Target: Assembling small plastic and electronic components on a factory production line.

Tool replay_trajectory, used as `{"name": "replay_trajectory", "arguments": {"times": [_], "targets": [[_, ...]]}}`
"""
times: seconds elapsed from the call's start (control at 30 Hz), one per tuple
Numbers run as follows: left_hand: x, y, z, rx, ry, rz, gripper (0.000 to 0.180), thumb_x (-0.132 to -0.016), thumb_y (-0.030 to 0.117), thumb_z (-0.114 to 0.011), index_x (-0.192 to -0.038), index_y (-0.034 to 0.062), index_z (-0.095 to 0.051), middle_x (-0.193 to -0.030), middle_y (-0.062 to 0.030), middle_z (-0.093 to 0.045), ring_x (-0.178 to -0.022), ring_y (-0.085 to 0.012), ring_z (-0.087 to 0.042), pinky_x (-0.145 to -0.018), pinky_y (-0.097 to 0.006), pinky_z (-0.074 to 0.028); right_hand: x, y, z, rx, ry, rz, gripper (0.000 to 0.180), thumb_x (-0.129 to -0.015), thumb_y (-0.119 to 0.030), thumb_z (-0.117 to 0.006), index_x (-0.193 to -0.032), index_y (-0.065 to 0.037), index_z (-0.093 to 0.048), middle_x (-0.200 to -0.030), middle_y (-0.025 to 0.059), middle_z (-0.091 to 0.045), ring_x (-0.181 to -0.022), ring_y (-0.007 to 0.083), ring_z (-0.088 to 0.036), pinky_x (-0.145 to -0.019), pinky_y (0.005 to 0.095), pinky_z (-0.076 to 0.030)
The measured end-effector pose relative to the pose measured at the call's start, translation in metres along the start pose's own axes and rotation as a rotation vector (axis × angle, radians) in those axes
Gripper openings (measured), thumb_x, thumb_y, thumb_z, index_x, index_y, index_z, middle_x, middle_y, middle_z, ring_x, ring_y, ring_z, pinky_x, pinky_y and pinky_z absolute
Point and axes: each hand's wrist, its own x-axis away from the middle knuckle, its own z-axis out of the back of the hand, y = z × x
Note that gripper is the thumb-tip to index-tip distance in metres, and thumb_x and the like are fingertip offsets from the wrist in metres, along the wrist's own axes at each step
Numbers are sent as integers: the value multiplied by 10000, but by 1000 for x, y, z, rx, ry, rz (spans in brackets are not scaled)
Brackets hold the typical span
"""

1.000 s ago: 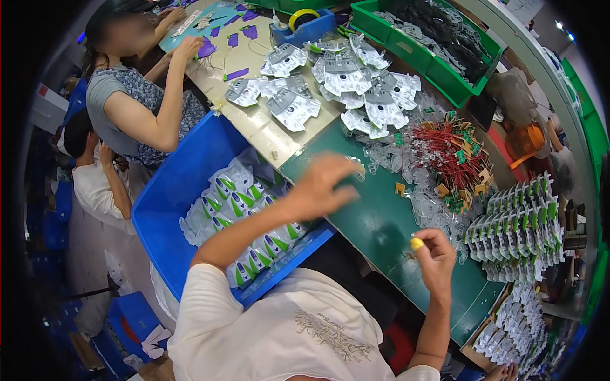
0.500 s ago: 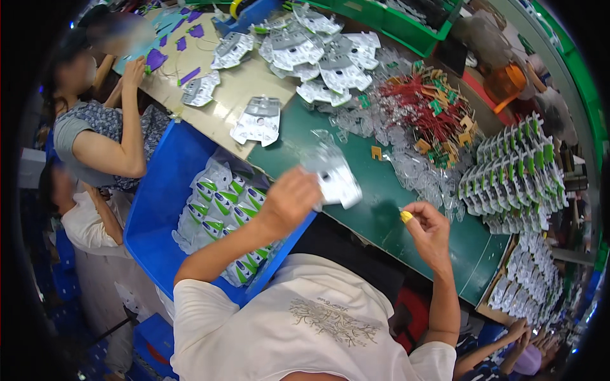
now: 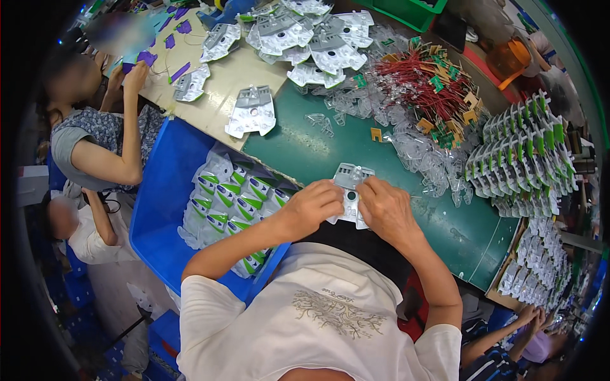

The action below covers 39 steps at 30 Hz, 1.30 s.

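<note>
Squarely between left hand (image 3: 313, 207) and right hand (image 3: 386, 208), the silvery-white shell (image 3: 350, 206), each grip closed on one side.

Orange container (image 3: 509, 59), scattered purple pieces (image 3: 169, 42)

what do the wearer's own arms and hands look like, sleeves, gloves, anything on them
Loose, short, off-white sleeves without visible markings, and uncovered forearms below them. The left hand and right hand are ungloved.
</note>
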Motion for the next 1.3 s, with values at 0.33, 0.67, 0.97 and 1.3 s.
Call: {"name": "replay_trajectory", "arguments": {"times": [0.33,0.67,0.97,1.3], "targets": [[-47,-84,35,-443,244,194,360,-849,-30,-656,-1203,26,-622,-1104,-183,-663,-978,-375,-656,-840,-401,-545,9,-10,6,23,-26,-36,267,-761,26,-633,-1026,4,-650,-946,98,-582,-798,270,-655,-631,403,-548],[-6,-23,29,-475,27,63,437,-772,-11,-595,-1202,37,-655,-1096,-139,-634,-1010,-312,-640,-885,-394,-529,28,-6,11,29,-8,-121,275,-765,34,-625,-1034,3,-672,-953,106,-597,-774,271,-652,-619,396,-542],[-21,2,2,4,86,30,326,-783,10,-634,-1108,-20,-630,-1117,-142,-633,-1064,-320,-630,-907,-403,-529,25,1,14,26,16,-36,268,-756,0,-643,-1021,-27,-675,-970,79,-621,-771,242,-657,-606,380,-539],[-32,2,-15,-187,23,-57,273,-760,54,-697,-1025,-11,-676,-1059,-116,-658,-1069,-295,-643,-894,-379,-538,28,6,2,-95,172,-113,131,-820,-13,-656,-944,-53,-640,-831,74,-647,-696,262,-668,-567,382,-520]]}}
